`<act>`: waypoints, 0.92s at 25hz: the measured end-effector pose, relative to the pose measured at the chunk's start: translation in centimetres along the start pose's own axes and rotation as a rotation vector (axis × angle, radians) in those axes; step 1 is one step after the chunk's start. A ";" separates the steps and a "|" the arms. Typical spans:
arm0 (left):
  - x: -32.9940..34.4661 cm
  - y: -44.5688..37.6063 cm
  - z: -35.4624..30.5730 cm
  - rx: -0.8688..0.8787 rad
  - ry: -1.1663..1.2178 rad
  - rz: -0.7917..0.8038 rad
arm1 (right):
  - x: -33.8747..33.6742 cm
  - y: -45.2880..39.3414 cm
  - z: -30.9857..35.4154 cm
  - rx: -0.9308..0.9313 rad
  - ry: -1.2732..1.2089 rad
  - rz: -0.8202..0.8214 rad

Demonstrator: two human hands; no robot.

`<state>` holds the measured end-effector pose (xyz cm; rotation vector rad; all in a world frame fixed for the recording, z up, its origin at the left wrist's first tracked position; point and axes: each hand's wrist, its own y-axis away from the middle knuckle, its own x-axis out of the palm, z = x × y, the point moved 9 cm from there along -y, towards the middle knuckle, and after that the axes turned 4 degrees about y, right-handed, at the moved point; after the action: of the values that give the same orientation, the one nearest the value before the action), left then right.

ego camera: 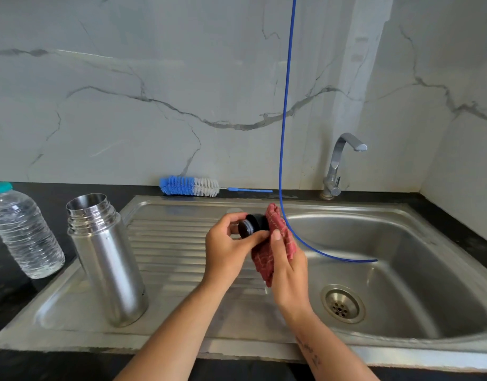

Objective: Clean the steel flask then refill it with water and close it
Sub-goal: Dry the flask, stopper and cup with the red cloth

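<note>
Hands meet over the ribbed drainboard (182, 243), right at the edge of the sink (402, 270) basin. Left hand (228, 251) pinches the black flask cap (252, 225) between thumb and curled fingers (231, 220), holding it on its side. Right hand (287, 268) grips a red checked cloth (275, 229), fingers wrapped round it, and the cloth is pressed against the far end of the cap, thumb laid along the fabric.

Steel flask (107, 259) stands upright and uncapped on the drainboard's left side, threaded mouth open, well apart from the hands. Just left of it, on the dark table (6, 292), a clear plastic water bottle (23, 232) stands with its teal lid on.

Blue-and-white bottle brush (190, 186) lies along the back ledge against the marble wall (154, 78). Chrome tap (338, 166) rises behind the basin, spout turned right. Thin blue hose (285, 119) drops from above and curves into the basin, its end resting above the drain (342, 303).
</note>
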<state>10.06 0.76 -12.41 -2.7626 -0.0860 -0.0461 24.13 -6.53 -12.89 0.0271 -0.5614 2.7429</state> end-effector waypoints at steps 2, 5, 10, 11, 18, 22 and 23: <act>0.9 0.5 -0.1 0.003 -0.018 0.072 | 0.0 -0.2 1.2 -0.136 0.141 0.006; 2.5 1.7 -1.2 0.090 -0.015 0.199 | -0.7 -1.0 1.8 -0.174 0.121 -0.011; 2.7 1.9 -1.3 0.187 0.039 0.224 | -1.8 -1.3 -2.0 0.223 -0.157 -0.107; 2.4 1.6 -1.0 0.170 0.070 0.189 | -1.7 -1.2 -2.0 0.220 -0.132 -0.109; 1.0 0.3 -1.3 0.162 -0.168 0.191 | -2.8 -0.6 0.7 0.067 -0.144 -0.181; 0.0 -0.9 0.3 -0.064 0.106 0.141 | -3.5 -0.9 0.1 0.082 -0.191 -0.241; -0.1 -1.1 0.8 -0.127 0.220 0.123 | -3.3 -1.0 -0.4 0.109 -0.191 -0.236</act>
<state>9.95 2.03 -12.76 -2.8615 0.1503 -0.3327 27.64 -6.57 -13.17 0.3614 -0.4264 2.5512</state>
